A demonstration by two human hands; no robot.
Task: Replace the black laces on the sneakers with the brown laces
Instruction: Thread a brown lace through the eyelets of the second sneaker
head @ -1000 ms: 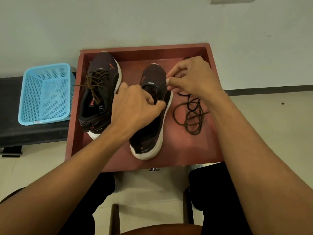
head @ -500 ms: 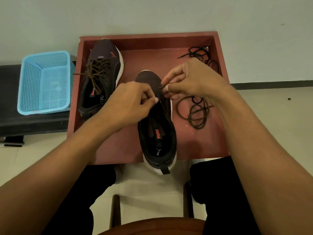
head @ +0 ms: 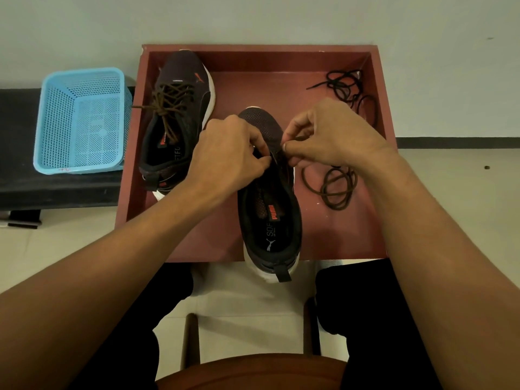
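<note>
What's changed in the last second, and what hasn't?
The unlaced dark mesh sneaker slid toward the person; its heel now overhangs the near edge of the red wooden tray. The left hand keeps its grip at the eyelets, the right hand on the loose brown lace. The brown-laced sneaker stayed put.

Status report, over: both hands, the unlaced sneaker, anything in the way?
Left hand grips unlaced sneaker at its eyelets. Right hand pinches brown lace end there. Black laces lie apart in far right corner of tray; nothing blocks.
</note>
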